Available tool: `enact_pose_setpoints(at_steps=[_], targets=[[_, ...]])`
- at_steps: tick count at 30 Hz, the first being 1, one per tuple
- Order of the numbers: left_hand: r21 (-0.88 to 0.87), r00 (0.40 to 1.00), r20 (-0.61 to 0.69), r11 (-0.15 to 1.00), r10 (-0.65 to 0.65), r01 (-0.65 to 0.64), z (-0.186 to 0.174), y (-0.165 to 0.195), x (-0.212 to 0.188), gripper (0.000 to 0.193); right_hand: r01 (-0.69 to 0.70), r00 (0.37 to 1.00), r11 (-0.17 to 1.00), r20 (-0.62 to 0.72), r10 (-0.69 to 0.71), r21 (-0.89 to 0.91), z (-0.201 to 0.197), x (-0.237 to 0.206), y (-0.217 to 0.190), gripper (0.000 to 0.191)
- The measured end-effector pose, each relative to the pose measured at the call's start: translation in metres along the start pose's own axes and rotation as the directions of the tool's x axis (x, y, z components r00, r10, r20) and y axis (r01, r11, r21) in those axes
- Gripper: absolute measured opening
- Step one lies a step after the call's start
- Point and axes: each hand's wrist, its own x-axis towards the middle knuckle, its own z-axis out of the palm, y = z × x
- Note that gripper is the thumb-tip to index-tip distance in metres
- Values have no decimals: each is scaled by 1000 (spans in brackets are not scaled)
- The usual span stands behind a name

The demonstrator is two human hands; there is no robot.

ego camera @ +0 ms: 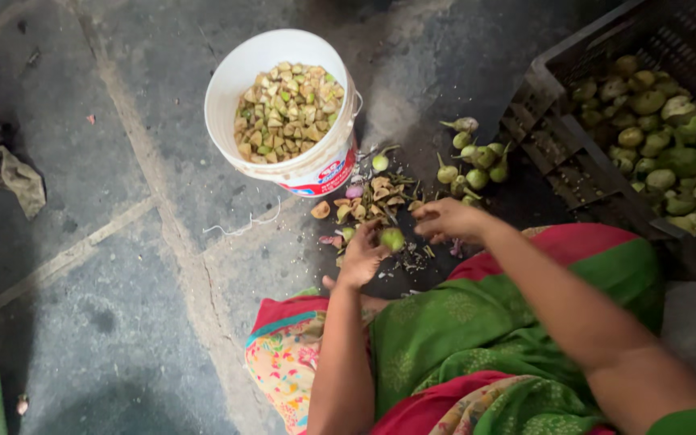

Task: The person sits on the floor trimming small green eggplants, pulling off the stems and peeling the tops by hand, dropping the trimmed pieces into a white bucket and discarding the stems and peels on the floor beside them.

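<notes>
My left hand (362, 256) holds a small round green brinjal (392, 238) just above the stone floor. Close beside it, my right hand (445, 219) hovers with fingers curled; motion blur hides what is in it. Cut stems and trimmings (372, 203) lie scattered in front of both hands. A small heap of whole green brinjals (477, 165) with stalks sits beyond my right hand. Farther off stands a white bucket (238, 79) filled with chopped pieces (286, 111).
A dark plastic crate (561, 149) at the right holds many green brinjals (670, 133). A crumpled grey rag (6, 173) lies at the left. A piece of white string (239, 227) rests near the bucket. My green and red garment (477, 338) covers my lap.
</notes>
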Motion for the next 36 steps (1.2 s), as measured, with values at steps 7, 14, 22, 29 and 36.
enact_pose_setpoints(at_steps=[7, 14, 22, 29, 36], targets=[[113, 993, -78, 990, 93, -84, 28, 40, -14, 70, 502, 851, 801, 25, -524, -325, 23, 9, 0, 38], [451, 941, -218, 881, 261, -140, 30, 39, -19, 45, 561, 774, 719, -48, -631, -411, 31, 12, 4, 35], [298, 922, -287, 939, 262, -174, 38, 32, -23, 40, 520, 853, 854, -40, -521, -30, 33, 5, 14, 34], [425, 881, -253, 864, 399, -269, 42, 35, -35, 34, 545, 786, 734, -56, -615, -406, 36, -31, 3, 31], [-40, 947, -300, 993, -117, 110, 35, 4, -21, 29, 337, 884, 839, -162, -438, -428, 48, -16, 8, 30]])
